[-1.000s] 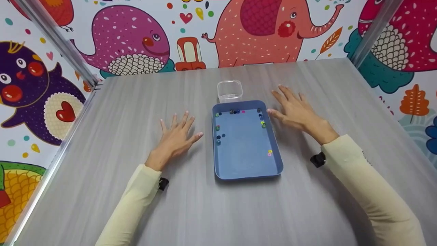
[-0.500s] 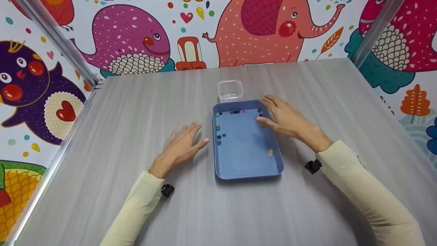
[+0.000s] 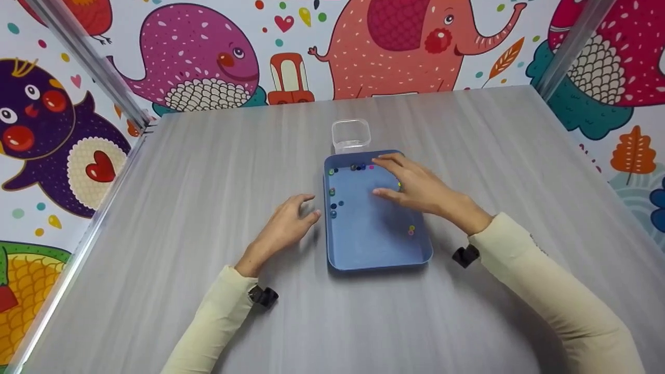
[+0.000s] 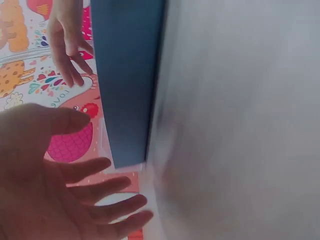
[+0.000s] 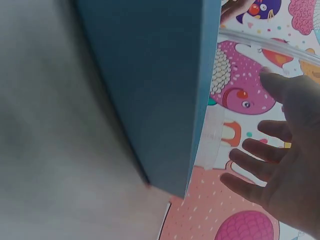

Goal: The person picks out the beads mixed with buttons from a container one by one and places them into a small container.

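Note:
A blue rectangular tray [image 3: 369,239] lies on the table with several small beads inside. Dark beads [image 3: 333,206] sit along its left wall, more dark beads [image 3: 358,167] along the far wall, and a yellow and a pink bead [image 3: 411,230] near the right wall. Over the tray's right side hovers my right hand [image 3: 423,188], thumb and fingers apart, holding nothing and hiding some beads there. My left hand [image 3: 284,226] is just outside the left wall, fingers relaxed, thumb tip near the rim. Both wrist views show the tray's outer wall [image 4: 127,85] beside spread, bare fingers.
A clear plastic container [image 3: 350,135] stands right behind the tray's far end. The grey wood-grain table [image 3: 218,171] runs back to walls printed with cartoon animals, with metal posts [image 3: 109,67] at the corners.
My right hand has come left from beside the tray to above it. My left hand has moved right toward the tray, its spread fingers drawing together. The tray and container stay put.

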`<state>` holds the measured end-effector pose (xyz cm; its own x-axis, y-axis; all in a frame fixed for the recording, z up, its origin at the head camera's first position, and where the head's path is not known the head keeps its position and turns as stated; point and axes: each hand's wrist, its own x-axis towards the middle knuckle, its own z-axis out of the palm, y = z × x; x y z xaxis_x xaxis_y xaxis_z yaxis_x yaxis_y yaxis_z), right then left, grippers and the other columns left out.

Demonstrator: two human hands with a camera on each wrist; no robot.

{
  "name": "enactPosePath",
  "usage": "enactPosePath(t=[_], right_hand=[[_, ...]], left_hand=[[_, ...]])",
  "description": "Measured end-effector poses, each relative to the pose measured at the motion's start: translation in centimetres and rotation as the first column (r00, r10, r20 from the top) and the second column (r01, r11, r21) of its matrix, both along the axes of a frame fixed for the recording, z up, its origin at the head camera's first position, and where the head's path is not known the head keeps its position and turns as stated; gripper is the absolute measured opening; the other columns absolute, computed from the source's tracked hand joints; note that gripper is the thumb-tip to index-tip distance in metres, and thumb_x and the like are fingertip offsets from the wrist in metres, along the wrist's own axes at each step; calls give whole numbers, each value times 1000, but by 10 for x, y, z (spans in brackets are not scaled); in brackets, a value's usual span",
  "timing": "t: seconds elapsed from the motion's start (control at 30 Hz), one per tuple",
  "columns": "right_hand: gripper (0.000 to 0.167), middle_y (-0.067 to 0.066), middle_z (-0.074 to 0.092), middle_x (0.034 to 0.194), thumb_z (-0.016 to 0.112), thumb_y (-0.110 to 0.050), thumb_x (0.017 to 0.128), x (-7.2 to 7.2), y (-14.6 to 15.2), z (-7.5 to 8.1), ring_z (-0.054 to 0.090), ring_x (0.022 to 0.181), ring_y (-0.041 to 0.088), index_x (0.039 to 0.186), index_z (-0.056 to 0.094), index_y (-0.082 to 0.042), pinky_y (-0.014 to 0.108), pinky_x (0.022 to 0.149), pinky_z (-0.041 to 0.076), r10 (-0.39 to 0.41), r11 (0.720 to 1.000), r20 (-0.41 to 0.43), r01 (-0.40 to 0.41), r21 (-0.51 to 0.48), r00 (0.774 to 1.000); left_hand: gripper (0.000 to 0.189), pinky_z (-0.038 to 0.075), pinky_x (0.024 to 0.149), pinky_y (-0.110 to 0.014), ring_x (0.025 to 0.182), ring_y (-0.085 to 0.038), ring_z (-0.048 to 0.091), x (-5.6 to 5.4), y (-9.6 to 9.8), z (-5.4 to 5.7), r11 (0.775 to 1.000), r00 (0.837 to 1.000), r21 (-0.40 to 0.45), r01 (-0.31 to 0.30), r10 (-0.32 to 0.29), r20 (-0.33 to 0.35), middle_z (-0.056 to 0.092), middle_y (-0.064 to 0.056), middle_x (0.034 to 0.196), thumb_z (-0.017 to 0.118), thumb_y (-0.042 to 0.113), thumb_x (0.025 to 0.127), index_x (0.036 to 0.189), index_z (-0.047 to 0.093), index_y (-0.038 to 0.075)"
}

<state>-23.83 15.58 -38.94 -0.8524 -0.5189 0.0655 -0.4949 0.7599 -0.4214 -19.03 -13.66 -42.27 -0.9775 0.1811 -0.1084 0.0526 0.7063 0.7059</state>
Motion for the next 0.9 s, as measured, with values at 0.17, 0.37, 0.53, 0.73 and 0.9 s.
enactPosePath(t=[0.17,0.37,0.53,0.73,0.9], right_hand=[[72,13,44,150,70,-38,93,0,-12,5,54,131,32,154,39,-14,51,107,53,20,998,107,-12,-69,994],[71,15,51,144,72,-33,92,-2,-28,12,60,124,32,153,41,-14,48,98,59,39,994,211,-15,-113,977],[69,17,54,145,74,-28,91,-2,-36,12,62,123,31,151,44,-10,53,105,54,57,990,254,-22,-139,966],[66,19,56,142,76,-24,90,-7,-40,9,64,122,33,148,46,-8,49,100,58,91,977,357,-14,-213,930],[62,19,58,138,75,-25,91,-17,-44,3,66,116,32,144,49,-6,41,90,63,133,960,484,8,-278,865]], left_hand=[[49,54,103,-48,130,-36,57,1,4,0,989,997,137,-48,39,69,57,-20,142,59,25,100,143,51,4],[51,65,82,-41,121,-35,61,1,14,3,938,968,323,-124,43,249,58,-22,138,56,19,100,147,44,4],[55,66,76,-41,122,-36,61,0,18,0,866,914,452,-214,14,406,54,-24,140,54,11,100,151,36,3],[58,66,72,-43,124,-38,59,0,20,-3,811,884,542,-222,-67,463,50,-26,142,54,6,99,153,31,2],[60,66,69,-41,126,-38,58,1,19,-2,817,884,542,-198,-90,460,50,-26,146,52,1,98,154,30,2]])
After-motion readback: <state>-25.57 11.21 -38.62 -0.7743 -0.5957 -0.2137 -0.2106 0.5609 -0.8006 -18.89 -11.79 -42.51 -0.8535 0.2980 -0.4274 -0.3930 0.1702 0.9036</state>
